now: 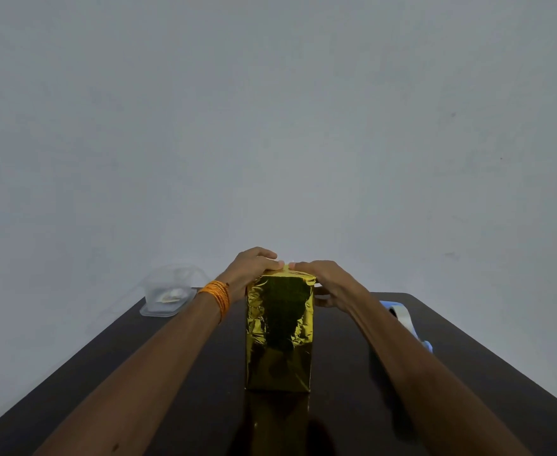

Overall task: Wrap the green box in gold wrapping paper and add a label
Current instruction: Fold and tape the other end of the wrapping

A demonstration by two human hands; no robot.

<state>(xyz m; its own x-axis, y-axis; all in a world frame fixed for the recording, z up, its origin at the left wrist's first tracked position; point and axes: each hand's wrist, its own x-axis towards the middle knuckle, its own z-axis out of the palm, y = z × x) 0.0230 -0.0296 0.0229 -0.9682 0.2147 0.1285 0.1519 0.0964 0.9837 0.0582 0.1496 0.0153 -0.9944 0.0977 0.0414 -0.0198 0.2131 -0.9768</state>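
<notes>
Both hands at the top of the box [278, 357], seen from behind the person's shoulders. The left hand [254, 266] lies curled over the box's upper left corner, knuckles raised, its thumb [278, 264] pressed down on the top face. The right hand [328, 281] holds the upper right corner, its thumb [294, 265] on the top face and its fingers [322, 301] bent round the right side wall. The two thumb tips nearly meet at the middle of the top; a small peak of paper shows just behind them, and whether it is pinched cannot be told. Both forearms reach straight forward from the lower corners of the view, converging on the box, wrists slightly lowered. A band of orange thread [216, 297] is wound round the left wrist. The box stands upright on its small end at the middle of the dark table [172, 373], long axis vertical, one broad face turned toward the person. The gold wrapping paper [260, 307] covers every visible face and is creased and mirror-bright, with wrinkles down its left part. A clear plastic container [167, 292] sits at the table's far left corner, well apart from the box. A blue tape dispenser [403, 319] lies to the right, partly hidden by the right forearm. A plain grey wall [270, 126] fills the background.
</notes>
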